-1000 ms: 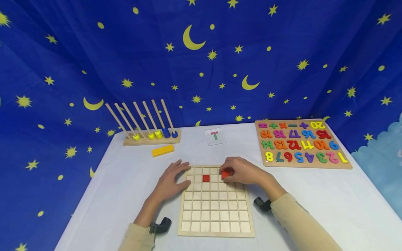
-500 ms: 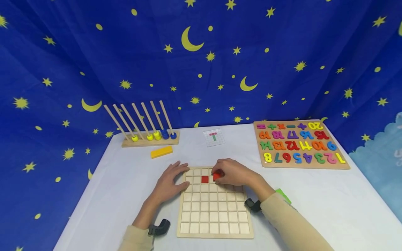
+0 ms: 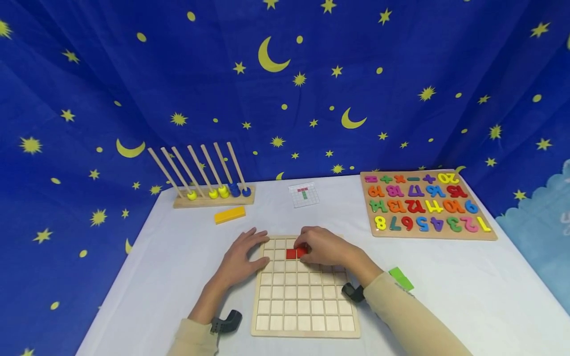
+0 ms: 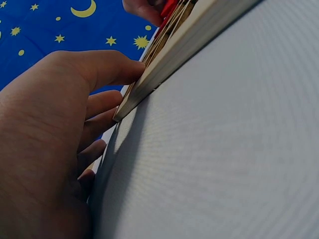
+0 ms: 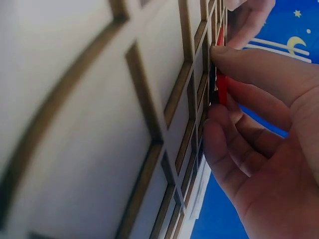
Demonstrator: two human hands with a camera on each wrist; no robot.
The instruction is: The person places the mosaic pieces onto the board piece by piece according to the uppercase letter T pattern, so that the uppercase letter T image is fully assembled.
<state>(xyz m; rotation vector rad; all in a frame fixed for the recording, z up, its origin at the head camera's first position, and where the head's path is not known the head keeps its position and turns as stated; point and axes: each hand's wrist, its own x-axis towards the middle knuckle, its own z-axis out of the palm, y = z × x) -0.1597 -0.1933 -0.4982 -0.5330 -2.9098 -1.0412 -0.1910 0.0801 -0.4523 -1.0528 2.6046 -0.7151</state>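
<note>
A wooden grid board (image 3: 297, 292) lies on the table, with one red square tile (image 3: 291, 254) in its second row from the far edge. Right beside that tile, my right hand (image 3: 327, 247) pinches a second red square tile (image 3: 301, 252) between thumb and fingers. The right wrist view shows this held tile (image 5: 222, 92) edge-on, low over the board; whether it is fully seated cannot be seen. My left hand (image 3: 239, 258) rests at the board's far left corner, fingers spread. Its thumb (image 4: 117, 67) touches the board's edge (image 4: 154, 74) in the left wrist view.
Behind the board lies a pattern card (image 3: 304, 195) with a red and green T. A peg abacus (image 3: 213, 199) and a yellow block (image 3: 229, 214) are at back left. A number puzzle (image 3: 427, 205) occupies back right. A green piece (image 3: 401, 278) lies by the right sleeve.
My right hand has slid the held red tile leftward along the row until it sits next to the first one. The green piece has come into view. The left hand stays in place.
</note>
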